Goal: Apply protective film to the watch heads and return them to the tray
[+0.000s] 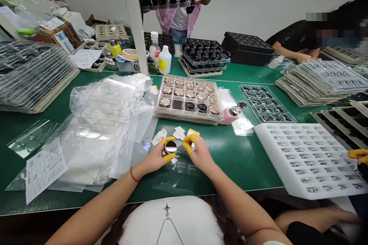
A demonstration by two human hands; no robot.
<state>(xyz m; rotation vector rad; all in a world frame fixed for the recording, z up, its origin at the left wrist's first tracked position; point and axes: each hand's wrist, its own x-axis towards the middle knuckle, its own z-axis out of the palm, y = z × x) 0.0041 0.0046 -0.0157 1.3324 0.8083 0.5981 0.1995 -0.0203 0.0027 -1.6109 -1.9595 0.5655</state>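
My left hand (156, 157), with yellow finger cots, grips a round watch head (171, 147) by its rim. Its dark, glossy face is turned up toward me. To the right, my right hand (197, 151), also in yellow finger cots, has its fingers pinched together. A thin bluish stick (180, 140) seems to come out from between those fingertips; it is too small to name surely. Crumpled white wipes (160, 136) lie just beyond my hands. Past them stands a stack of clear trays (188, 118) with gold-toned watch parts and two dark round pieces.
A pink pump bottle (228, 116) stands beside the tray stack. Plastic bags (94, 130) cover the left. At right are a white foam tray (273, 157) of metal parts and a gloved hand (358, 155) of a co-worker. A person (178, 11) stands behind a white post (135, 19).
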